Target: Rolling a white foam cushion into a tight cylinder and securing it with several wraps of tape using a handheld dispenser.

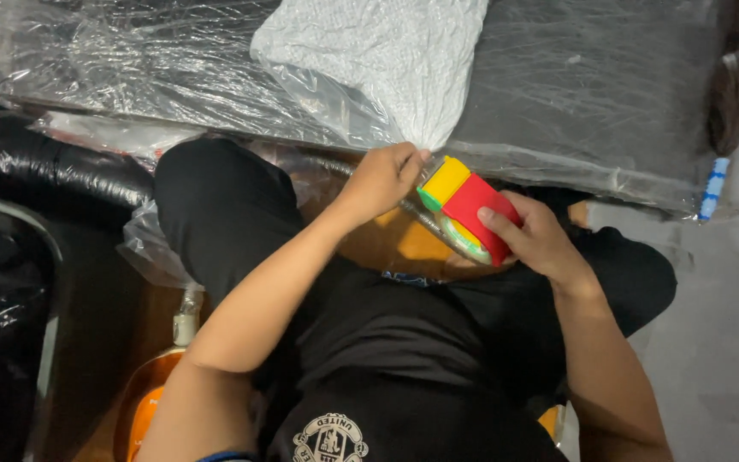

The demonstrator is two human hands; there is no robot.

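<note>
My right hand (534, 238) grips a red, yellow and green tape dispenser (465, 208) with a roll of clear tape in it, held over my lap. My left hand (382, 177) pinches the lower tip of a white fabric bundle in clear plastic (382, 60), right beside the dispenser's yellow end. The bundle lies on a large dark item wrapped in clear film (575, 77). I sit cross-legged in black clothes.
A black plastic-wrapped roll (44, 162) lies at the left, above a dark framed object (10, 325). A brush with a blue-and-white handle (724, 128) lies at the right on grey floor. An orange object (143, 402) sits by my left knee.
</note>
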